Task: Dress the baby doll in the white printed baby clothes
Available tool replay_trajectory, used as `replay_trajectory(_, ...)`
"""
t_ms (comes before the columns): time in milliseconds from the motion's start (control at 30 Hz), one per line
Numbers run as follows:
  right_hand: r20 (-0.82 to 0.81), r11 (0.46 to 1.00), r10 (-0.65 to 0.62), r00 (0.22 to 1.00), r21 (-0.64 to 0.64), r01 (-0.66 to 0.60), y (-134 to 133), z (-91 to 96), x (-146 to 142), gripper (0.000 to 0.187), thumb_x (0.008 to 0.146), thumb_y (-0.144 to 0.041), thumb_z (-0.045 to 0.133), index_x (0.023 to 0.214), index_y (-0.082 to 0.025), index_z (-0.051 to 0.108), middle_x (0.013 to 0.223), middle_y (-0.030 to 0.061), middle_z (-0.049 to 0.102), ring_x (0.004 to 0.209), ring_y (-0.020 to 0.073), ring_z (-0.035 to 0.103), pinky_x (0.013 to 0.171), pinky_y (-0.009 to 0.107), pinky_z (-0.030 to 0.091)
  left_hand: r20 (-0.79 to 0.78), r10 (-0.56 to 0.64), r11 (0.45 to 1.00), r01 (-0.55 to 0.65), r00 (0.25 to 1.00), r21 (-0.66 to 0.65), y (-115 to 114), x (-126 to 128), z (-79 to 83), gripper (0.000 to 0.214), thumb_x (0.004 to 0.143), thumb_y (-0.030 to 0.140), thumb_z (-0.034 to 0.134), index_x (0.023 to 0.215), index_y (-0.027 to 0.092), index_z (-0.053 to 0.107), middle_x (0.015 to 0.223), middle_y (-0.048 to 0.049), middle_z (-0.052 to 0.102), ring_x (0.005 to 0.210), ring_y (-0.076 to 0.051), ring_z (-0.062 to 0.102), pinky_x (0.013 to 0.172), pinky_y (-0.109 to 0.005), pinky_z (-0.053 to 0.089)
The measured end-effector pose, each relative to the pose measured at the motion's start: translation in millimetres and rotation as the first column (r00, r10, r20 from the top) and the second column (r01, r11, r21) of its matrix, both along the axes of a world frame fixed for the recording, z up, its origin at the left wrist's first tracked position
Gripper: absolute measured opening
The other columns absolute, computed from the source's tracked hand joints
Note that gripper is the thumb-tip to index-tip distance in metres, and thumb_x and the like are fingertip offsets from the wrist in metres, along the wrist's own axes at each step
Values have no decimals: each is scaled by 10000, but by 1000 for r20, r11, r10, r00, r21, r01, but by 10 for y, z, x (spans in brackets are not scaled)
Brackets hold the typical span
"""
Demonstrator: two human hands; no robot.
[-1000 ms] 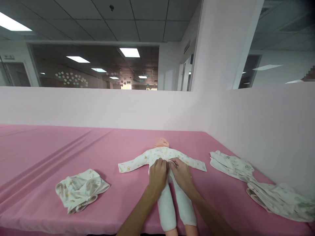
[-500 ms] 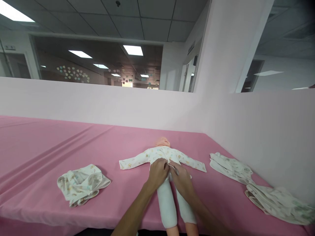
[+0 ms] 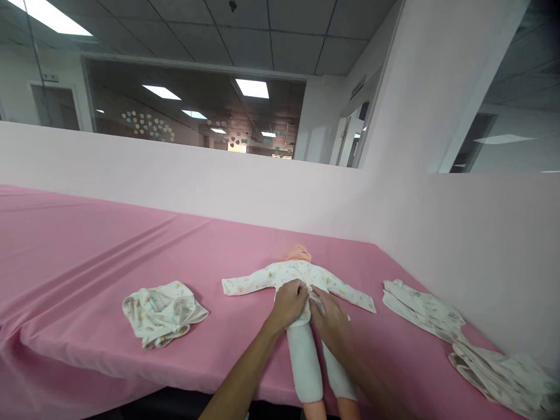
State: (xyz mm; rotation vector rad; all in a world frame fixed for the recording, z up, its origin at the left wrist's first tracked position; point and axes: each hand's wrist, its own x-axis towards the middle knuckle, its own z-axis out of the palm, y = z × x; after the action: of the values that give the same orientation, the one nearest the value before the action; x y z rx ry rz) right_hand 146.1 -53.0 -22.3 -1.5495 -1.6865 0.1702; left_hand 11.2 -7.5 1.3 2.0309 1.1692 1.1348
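A baby doll (image 3: 298, 253) lies on its back on the pink table (image 3: 87, 262), head away from me. It wears a white printed top (image 3: 280, 275) with sleeves spread out, and its legs (image 3: 306, 361) are white cloth. My left hand (image 3: 289, 302) and my right hand (image 3: 329, 318) meet at the lower front of the top, over the doll's belly. The fingers of both hands are pinched on the garment's front edges.
A crumpled white printed garment (image 3: 160, 312) lies on the table to the left of the doll. More printed clothes (image 3: 420, 306) lie to the right, by the pale partition wall (image 3: 481, 245), with another piece (image 3: 503, 364) nearer me.
My view has swung to the right and tilted. My hands stay together on the lower front of the doll's top, shifting only slightly.
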Motion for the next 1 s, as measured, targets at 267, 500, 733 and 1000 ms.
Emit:
replay_trajectory(267,68,997,59,996,42,-62,18,-34,37,436,901,-348,398,1269,-198,577,1301,69,602,1229,257,521,1050,465,409,47,13,999,-12,999,-31,1,11,-22,228,866,269,381,739,187,552,787,-4,619,767,-153,545,670,-257,400)
replay_trajectory(500,74,998,58,996,-14,-57,33,-185,465,508,847,-458,488,1273,-189,548,1340,97,551,1261,291,476,1062,477,372,-124,26,990,-8,992,142,-427,-226,-72,270,834,330,561,1068,198,584,1094,-62,565,1049,-222,488,929,-352,406)
replay_trajectory(733,78,940,171,982,-311,-139,-10,-44,924,326,901,-495,365,765,-239,514,683,1,539,640,193,522,597,317,433,-432,75,987,-5,899,162,-612,-623,-241,168,941,282,433,1019,196,554,999,-39,632,895,-198,572,783,-317,436)
replay_trajectory(1000,284,977,133,950,-198,-78,556,130,944,248,925,-365,329,788,-221,478,673,-17,530,637,161,495,612,267,337,-653,379,920,-191,655,342,46,-574,-114,268,837,7,392,983,149,566,967,-92,650,845,-222,606,667,-315,419)
